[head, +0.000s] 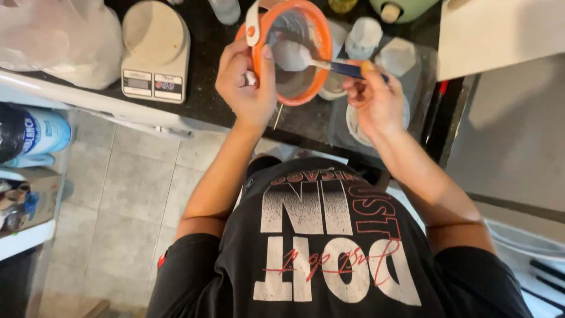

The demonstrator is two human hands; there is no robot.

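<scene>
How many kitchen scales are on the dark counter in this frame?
1. The white kitchen scale sits on the dark counter, to the left of the left hand holding the orange-rimmed sieve. Others may be hidden outside the frame.

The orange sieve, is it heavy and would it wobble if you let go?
The orange sieve is probably light: the left hand alone holds it up by its rim. It would likely tip or drop if released. The spoon in the right hand probably nudges it.

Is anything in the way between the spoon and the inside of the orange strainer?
Nothing visible. The right hand holds the spoon with its bowl already inside the orange strainer, which the left hand grips by the rim.
</scene>
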